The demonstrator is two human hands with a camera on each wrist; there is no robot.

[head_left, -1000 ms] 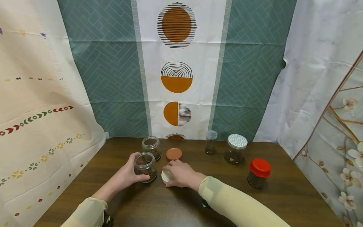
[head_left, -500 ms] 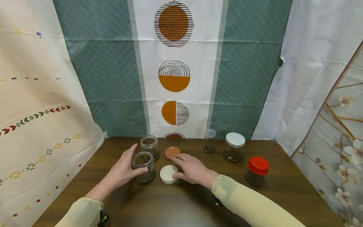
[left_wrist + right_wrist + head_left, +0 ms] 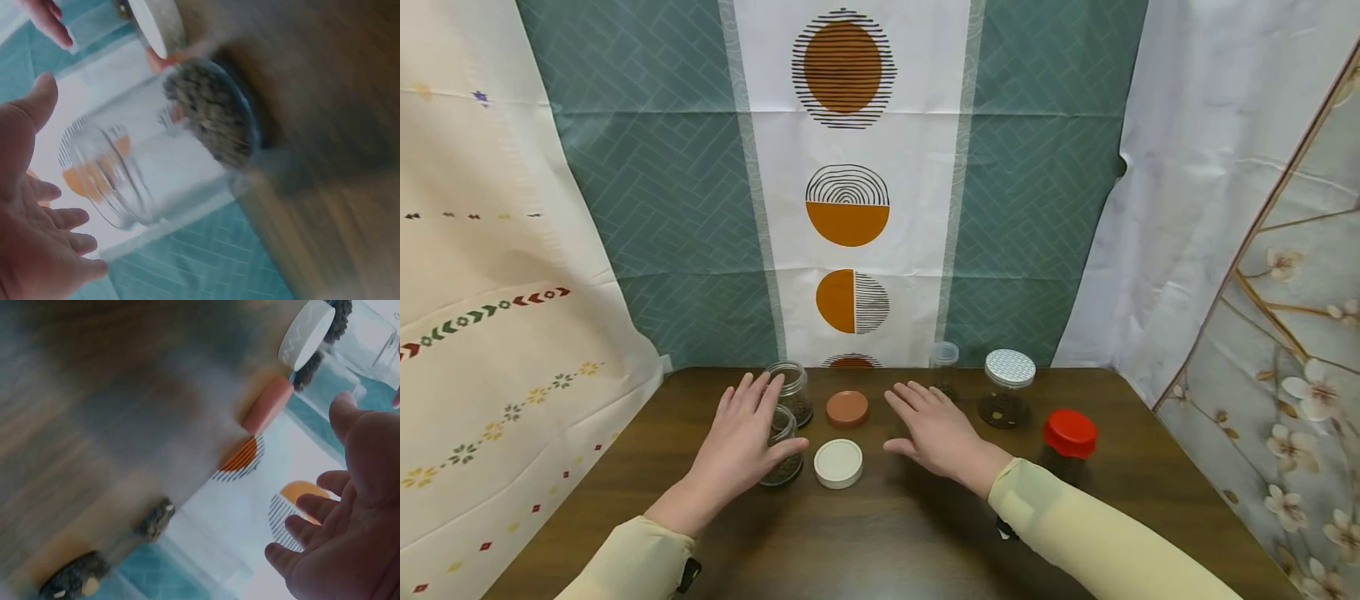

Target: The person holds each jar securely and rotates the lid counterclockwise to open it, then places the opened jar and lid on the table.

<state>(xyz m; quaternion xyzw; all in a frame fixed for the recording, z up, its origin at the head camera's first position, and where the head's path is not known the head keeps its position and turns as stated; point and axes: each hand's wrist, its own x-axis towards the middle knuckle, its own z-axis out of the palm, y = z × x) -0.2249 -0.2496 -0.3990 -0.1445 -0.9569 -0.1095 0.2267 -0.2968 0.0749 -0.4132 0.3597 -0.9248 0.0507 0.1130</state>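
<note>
My left hand [image 3: 741,442] hovers with spread fingers over an uncovered glass jar [image 3: 156,144], hiding part of it in the head view. Dark brown pieces, dried spice by their look, cover that jar's bottom. Behind it stands a second uncovered jar [image 3: 797,396]. Between the hands a cream lid [image 3: 838,463] lies flat on the table, with a terracotta lid [image 3: 847,409] behind it. My right hand [image 3: 942,437] is raised to the right of both lids, fingers extended and holding nothing.
On the right stand a slim clear-capped jar [image 3: 945,367], a jar with a patterned white lid [image 3: 1009,387] and a red-lidded jar [image 3: 1070,442]. The brown table [image 3: 850,550] ends at a hanging teal and white cloth [image 3: 1022,208].
My right hand has let go of the cream lid and moved right. The left hand has come off the near jar and risen in front of it. The view has shifted slightly.
</note>
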